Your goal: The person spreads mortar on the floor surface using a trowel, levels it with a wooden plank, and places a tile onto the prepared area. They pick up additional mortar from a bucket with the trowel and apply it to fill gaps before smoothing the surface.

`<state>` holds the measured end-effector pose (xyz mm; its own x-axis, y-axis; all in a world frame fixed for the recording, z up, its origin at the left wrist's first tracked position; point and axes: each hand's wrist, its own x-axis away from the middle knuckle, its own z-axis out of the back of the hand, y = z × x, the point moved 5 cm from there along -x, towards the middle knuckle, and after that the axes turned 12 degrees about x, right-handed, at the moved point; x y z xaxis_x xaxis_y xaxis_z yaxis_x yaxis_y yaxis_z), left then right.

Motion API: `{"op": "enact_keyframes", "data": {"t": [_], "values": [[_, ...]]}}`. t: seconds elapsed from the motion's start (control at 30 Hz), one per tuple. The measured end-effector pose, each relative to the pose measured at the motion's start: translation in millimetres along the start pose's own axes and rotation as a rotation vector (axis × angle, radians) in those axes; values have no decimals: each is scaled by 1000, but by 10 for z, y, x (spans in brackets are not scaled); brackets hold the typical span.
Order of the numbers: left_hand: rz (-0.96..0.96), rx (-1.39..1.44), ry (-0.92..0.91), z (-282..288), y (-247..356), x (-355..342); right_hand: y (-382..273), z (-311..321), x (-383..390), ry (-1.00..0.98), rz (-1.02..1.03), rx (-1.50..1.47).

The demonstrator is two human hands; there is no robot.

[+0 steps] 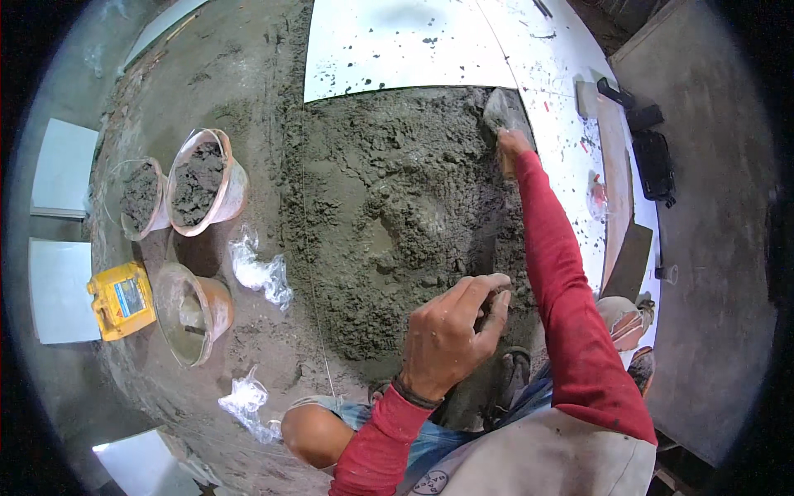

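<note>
My right hand (514, 144) grips a trowel (496, 112) by its handle at the far right of the wet mortar bed (372, 178). The grey blade touches the mortar, close to the edges of the white tiles. My left hand (451, 335) hovers over the near part of the bed. Its fingers are loosely bent, a gap shows between thumb and forefinger, and nothing is seen in it. Mortar covers the bed in rough lumps, with a shallow wet hollow in the middle. Laid white tiles (397, 41) border it at the far side and continue along the right, spattered with mortar.
Two buckets of mortar (236, 186) stand at left, above another bucket (219, 318) and a yellow jug (124, 299). Crumpled clear plastic (260, 269) lies beside them. A taut string (306, 215) runs along the bed's left side. A black case (653, 165) sits at right.
</note>
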<state>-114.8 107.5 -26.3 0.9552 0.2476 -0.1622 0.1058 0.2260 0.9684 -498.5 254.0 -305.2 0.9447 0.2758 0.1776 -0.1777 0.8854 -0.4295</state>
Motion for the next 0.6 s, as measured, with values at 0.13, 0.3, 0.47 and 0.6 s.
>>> {"op": "enact_keyframes", "data": {"t": [0.13, 0.3, 0.47, 0.6], "values": [[-10, -64, 5, 66, -53, 7, -400, -84, 120, -17, 115, 71], [27, -77, 20, 75, -73, -62, -865, -8, 328, -26, 266, 423], [-18, -96, -9, -139, -99, -96, -372, 307, 114, 105, 68, 499], [-15, -111, -16, -100, -78, -85, -276, 264, -72, 2, -133, 532]]}}
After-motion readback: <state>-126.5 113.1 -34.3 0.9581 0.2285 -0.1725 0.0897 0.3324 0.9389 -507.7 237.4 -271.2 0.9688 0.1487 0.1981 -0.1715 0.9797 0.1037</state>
